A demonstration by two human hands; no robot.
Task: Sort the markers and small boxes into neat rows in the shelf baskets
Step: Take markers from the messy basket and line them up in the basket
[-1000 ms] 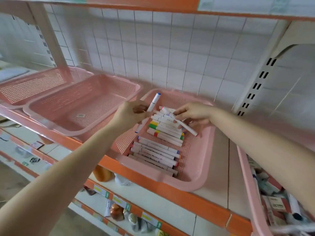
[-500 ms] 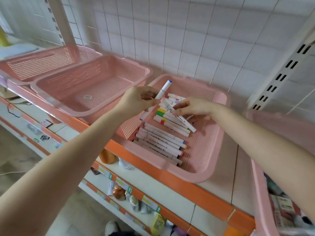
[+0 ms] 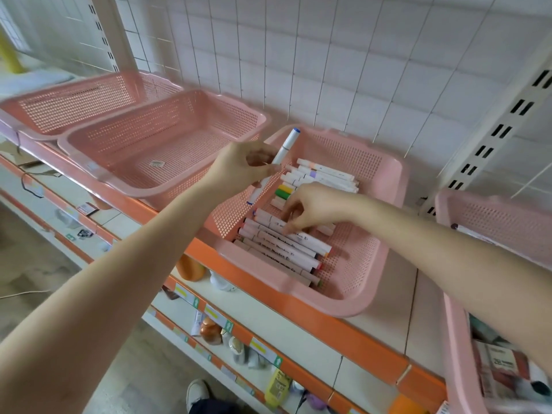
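Note:
My left hand (image 3: 242, 168) grips a white marker with blue ends (image 3: 285, 147), held tilted above the left rim of the middle pink basket (image 3: 398, 177). Inside that basket lie two rows of markers: a far row (image 3: 325, 174) with coloured caps and a near row (image 3: 286, 258). My right hand (image 3: 313, 206) reaches down between the rows, its curled fingertips pinching a marker (image 3: 310, 242) that lies on the back of the near row. Small boxes (image 3: 501, 366) fill the basket at the far right.
Two empty pink baskets (image 3: 167, 138) (image 3: 74, 97) sit to the left on the orange-edged shelf (image 3: 343, 333). The right basket's rim (image 3: 449, 321) is close to my right forearm. A white wire grid backs the shelf. Bottles (image 3: 210, 330) stand on the lower shelf.
My right hand carried its marker from the far row toward me, down onto the near row. My left hand kept its marker raised. The camera dipped downward.

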